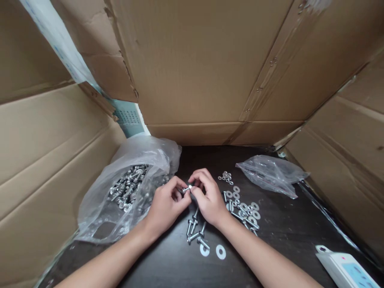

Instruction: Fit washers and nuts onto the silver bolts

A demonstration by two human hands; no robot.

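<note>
Both hands meet over the middle of the dark table. Between thumb and fingers, my left hand grips a bolt with what looks like a washer on it. The fingertips of my right hand pinch the other end of the same bolt; whether a small nut is there cannot be made out. Below the hands lie several loose bolts and two large flat washers. To the right of my right wrist is a mixed pile of bolts and washers. A cluster of small nuts sits farther back.
An open plastic bag full of bolt assemblies stands on the left. Another clear bag lies at the back right. A white power strip is at the front right. Cardboard walls enclose the table.
</note>
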